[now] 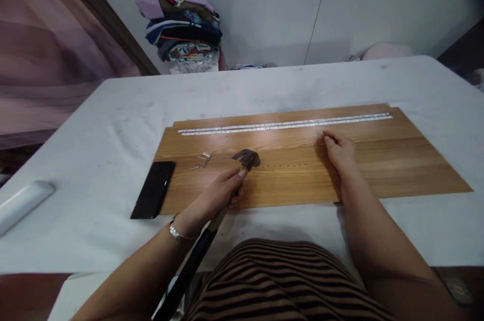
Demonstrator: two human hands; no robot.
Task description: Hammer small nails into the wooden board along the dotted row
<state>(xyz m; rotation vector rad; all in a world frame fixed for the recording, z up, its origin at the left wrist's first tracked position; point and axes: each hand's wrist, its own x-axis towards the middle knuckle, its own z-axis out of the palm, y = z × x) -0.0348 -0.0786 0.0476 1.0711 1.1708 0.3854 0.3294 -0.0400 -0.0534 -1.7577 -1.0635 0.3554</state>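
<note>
Here's the left hand (pixel 221 192), just left of lower centre, fingers wrapped round the claw hammer (pixel 203 244), its head over the middle of the wooden board (pixel 408 165) and its black grip running down to the bottom edge. Over right of centre, the right hand (pixel 340 152) hangs above the board, fingers loosely curled; whether the fingertips pinch anything, I can't tell. Between the hands, a row of small dark dots (pixel 282 166)! Nails (pixel 206 159) lie loose left of the hammer head, a black phone (pixel 153 190) covers the board's left end, and two marked strips (pixel 287 125) stretch along its top.
</note>
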